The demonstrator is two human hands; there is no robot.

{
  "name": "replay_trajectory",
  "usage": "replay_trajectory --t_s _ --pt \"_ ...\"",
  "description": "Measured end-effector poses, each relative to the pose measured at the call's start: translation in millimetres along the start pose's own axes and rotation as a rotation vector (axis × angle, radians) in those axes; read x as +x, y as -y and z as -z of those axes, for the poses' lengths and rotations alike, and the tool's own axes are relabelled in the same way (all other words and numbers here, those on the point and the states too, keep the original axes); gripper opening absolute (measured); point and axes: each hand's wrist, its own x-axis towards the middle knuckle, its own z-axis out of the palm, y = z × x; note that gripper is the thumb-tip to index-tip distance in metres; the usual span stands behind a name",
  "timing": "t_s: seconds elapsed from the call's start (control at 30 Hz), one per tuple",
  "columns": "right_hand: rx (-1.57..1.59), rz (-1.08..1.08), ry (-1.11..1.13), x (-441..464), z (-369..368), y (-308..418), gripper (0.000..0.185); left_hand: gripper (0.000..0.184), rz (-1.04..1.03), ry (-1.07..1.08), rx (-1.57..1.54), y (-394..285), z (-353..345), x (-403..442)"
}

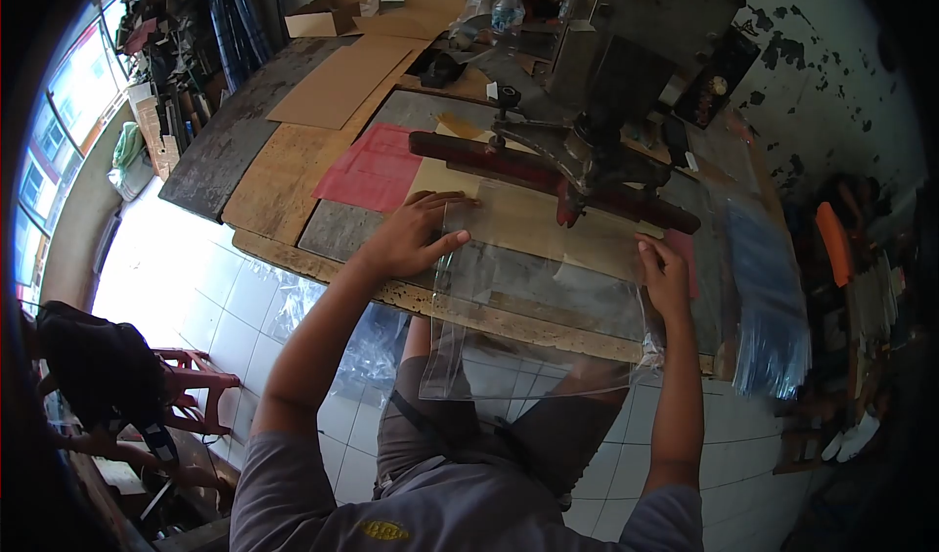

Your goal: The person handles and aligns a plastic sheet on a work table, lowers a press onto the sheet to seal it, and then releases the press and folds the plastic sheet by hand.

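A clear plastic sheet (538, 303) lies partly on the work table and hangs over its front edge above my lap. My left hand (416, 234) rests at the sheet's left side, fingers stretched out and thumb apart. At the right side, my right hand (667, 273) has its fingers curled and pinched on the sheet's edge. Just beyond both hands, a long dark red bar (528, 168) of a press machine (587, 141) stands over the sheet's far end. Beneath lies a yellowish sheet (469, 182) on the table.
A red sheet (364, 169) lies left of the press. Flat cardboard (342, 83) and an open carton (328, 14) are farther back, near a water bottle (508, 10). A stack of clear bluish plastic (768, 298) hangs over the right edge. A red stool (201, 391) stands lower left.
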Motion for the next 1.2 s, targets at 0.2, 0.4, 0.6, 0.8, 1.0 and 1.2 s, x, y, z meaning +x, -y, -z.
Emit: replay_trajectory --t_s 0.2,0.4,0.6,0.8,1.0,1.2 --pt "0.162 -0.043 0.030 1 1 -2 0.030 0.058 -0.040 -0.078 0.012 9 -6 -1" --pt "0.454 -0.030 0.044 -6 3 2 0.038 0.051 -0.051 -0.114 -0.088 0 -4 -1" --pt "0.494 0.081 -0.032 -35 17 17 0.036 0.048 -0.054 -0.104 -0.108 -5 3 -8" --pt "0.514 0.143 -0.270 -91 4 19 0.036 0.047 0.141 -0.087 -0.175 -27 7 -15" --pt "0.543 0.205 -0.433 -114 -6 20 0.032 0.055 0.265 -0.144 -0.541 -54 -26 -26" --pt "0.571 0.208 -0.478 -118 -10 16 0.032 0.057 0.236 -0.214 -0.780 -50 -31 -37"
